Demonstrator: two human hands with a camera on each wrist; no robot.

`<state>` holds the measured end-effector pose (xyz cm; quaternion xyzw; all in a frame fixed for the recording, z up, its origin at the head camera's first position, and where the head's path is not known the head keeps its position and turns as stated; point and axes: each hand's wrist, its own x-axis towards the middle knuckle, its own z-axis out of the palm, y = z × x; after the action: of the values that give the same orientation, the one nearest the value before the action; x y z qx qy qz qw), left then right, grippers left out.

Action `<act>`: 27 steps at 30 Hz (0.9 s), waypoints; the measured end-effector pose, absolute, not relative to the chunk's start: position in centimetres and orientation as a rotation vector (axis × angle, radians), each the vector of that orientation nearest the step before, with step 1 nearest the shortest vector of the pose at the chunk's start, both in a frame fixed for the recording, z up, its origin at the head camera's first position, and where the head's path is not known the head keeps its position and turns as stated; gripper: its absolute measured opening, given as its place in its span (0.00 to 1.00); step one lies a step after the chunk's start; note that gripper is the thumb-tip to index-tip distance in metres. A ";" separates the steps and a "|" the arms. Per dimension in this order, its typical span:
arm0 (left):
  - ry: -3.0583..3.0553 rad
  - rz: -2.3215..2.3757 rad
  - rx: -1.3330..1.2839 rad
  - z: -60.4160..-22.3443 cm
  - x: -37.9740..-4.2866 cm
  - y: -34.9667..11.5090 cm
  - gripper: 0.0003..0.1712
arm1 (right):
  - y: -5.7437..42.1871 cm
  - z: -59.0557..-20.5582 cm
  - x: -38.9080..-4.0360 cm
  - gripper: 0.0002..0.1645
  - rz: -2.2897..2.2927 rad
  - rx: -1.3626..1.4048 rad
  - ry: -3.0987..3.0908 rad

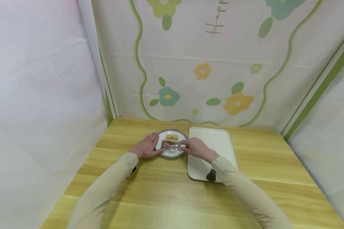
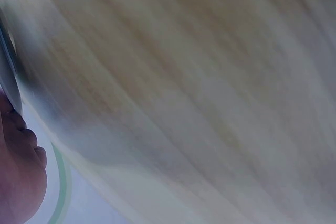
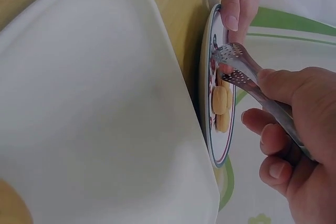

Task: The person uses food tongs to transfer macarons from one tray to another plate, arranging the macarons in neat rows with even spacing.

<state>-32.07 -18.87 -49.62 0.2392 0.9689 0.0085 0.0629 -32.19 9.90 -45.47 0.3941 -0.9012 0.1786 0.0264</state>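
Observation:
A white round plate [image 1: 172,155] with a dark patterned rim holds several small, round, tan cakes or biscuits [image 1: 174,136], which look thick from the side in the right wrist view. My right hand [image 1: 199,148] grips metal tongs [image 3: 270,106] with perforated tips. Those tips are over the plate, spread apart around a pinkish round piece [image 1: 167,144], partly hidden; whether they touch it I cannot tell. At the plate's left side, my left hand [image 1: 147,146] rests with its fingers extended, the thumb at the rim.
Just right of the plate lies a cream rectangular tray [image 1: 209,136], partly under my right forearm. A tan rounded thing [image 3: 11,208] shows at the lower left in the right wrist view. The wooden table [image 1: 160,197] backs onto a flower-printed cloth [image 1: 183,66].

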 end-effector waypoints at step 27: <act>2.921 0.038 0.724 -49.5 -32.1 -18.8 0.58 | 11.0 -44.5 -32.1 0.07 0.595 1.138 -2.810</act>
<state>-32.11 -18.85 -49.49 0.2399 0.9684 0.0127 0.0661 -32.06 11.05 -44.48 0.3683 -0.9092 0.1924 0.0259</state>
